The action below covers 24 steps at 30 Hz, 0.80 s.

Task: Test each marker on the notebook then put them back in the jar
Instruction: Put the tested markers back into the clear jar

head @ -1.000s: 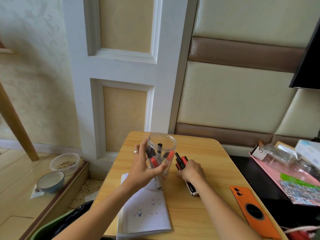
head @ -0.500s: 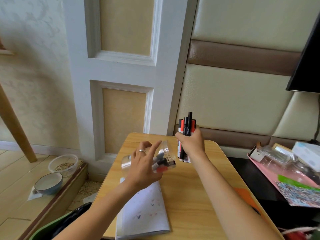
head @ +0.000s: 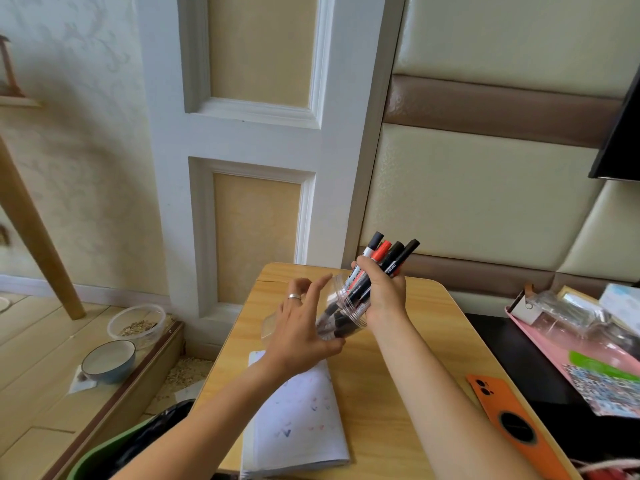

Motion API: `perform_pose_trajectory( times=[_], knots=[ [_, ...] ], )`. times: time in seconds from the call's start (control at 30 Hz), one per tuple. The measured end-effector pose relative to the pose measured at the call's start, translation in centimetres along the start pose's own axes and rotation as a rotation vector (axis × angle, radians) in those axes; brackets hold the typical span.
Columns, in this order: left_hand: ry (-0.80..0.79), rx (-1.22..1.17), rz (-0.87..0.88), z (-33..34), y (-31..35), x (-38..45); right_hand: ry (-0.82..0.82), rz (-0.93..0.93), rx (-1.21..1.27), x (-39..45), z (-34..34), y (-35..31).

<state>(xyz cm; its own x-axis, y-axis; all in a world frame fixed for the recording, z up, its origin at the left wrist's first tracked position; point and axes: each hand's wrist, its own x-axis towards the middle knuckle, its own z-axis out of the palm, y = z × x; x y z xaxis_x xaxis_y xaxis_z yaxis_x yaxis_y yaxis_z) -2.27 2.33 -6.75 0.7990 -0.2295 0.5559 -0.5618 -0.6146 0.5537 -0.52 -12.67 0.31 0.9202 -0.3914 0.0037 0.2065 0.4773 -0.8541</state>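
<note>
Markers meet jar above the table.
The right hand grips a bundle of markers at the tilted clear jar's mouth; the left hand cradles it, fingers spread.

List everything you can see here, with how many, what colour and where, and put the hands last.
jar: one, clear plastic, tilted, held above the table, markers inside
bundle of markers: several, black and red, lower ends entering the jar mouth
notebook: one, white with small coloured marks, near table edge
table: one, light wood
phone: one, orange case, table's right side
pink tray: one, far right, holding clutter
bowls: two, one blue, one clear, on the floor at left
left hand: holds the jar
right hand: fingers grip the marker bundle
</note>
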Motion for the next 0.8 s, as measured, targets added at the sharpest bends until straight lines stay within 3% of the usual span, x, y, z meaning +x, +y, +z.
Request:
perform_pose_trajectory(
  times=[0.2, 0.37, 0.57, 0.8],
  knots=[
    [0.004, 0.029, -0.022, 0.2, 0.3, 0.1, -0.011, 0.129, 0.062, -0.1, 0.9, -0.7],
    [0.092, -0.041, -0.011, 0.4, 0.4, -0.1, -0.100, 0.169, -0.102, -0.4, 1.2, -0.7],
    [0.145, -0.095, -0.062, 0.0, 0.0, 0.1, -0.292, 0.056, -0.332, -0.7, 1.5, -1.2],
    [0.157, -0.076, -0.053, -0.2, -0.3, 0.1, -0.291, -0.058, -0.445, -1.2, 1.9, -0.2]
  ],
)
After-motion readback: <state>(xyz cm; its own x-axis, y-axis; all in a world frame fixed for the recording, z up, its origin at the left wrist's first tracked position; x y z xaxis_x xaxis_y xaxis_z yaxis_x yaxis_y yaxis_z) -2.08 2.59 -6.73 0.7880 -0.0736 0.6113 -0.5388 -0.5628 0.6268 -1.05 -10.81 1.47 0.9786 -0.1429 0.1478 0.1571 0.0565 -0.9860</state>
